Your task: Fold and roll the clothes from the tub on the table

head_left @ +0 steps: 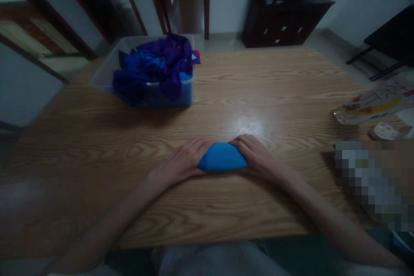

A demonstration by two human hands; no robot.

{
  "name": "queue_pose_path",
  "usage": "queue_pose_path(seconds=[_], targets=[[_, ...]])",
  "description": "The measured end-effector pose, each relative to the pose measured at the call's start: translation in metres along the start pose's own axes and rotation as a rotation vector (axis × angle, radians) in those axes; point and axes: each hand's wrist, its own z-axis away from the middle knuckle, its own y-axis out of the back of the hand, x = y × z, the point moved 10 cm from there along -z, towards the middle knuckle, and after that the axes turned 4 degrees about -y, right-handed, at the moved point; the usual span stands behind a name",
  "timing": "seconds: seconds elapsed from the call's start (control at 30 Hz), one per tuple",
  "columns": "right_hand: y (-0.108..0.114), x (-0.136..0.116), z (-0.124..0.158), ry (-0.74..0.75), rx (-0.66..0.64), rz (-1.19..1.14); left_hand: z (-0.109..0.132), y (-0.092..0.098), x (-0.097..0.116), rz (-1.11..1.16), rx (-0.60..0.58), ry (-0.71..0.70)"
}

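Observation:
A smooth, bright blue half-moon-shaped item [223,157], perhaps folded cloth, rests on the wooden table [258,207] in front of me. Its rounded side faces away and its straight edge faces me. My left hand [192,155] is wrapped round its left end, with the thumb along the near side. At the other end my right hand [254,153] grips it in the same way. Both sets of fingertips are partly hidden behind it. Beyond my left hand stands a clear plastic bin [105,71] heaped with blue and purple cloths [174,62], some hanging over its rim.
At the right lie a snack packet [371,103], a pale coiled item [384,130] and a blurred-out package [365,181]. The table's near edge runs just before my body. Farther off are a dark cabinet [284,19] and a black chair or stand [393,41].

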Motion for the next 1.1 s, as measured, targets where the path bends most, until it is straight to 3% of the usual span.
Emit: queue_pose_path(seconds=[0.13, 0.33, 0.63, 1.1], targets=[[0.002, -0.003, -0.002, -0.005, -0.023, 0.008, 0.0, 0.003, 0.01, -0.128, -0.002, 0.047], [0.005, -0.008, -0.001, -0.02, -0.06, 0.141, -0.007, 0.008, 0.032, -0.264, 0.094, 0.149], [0.002, -0.03, -0.008, -0.01, -0.038, 0.177, -0.013, -0.007, 0.032, -0.387, 0.072, 0.156], [-0.006, -0.026, 0.0, -0.034, -0.031, 0.218, -0.007, -0.006, 0.026, -0.363, 0.035, 0.184]])
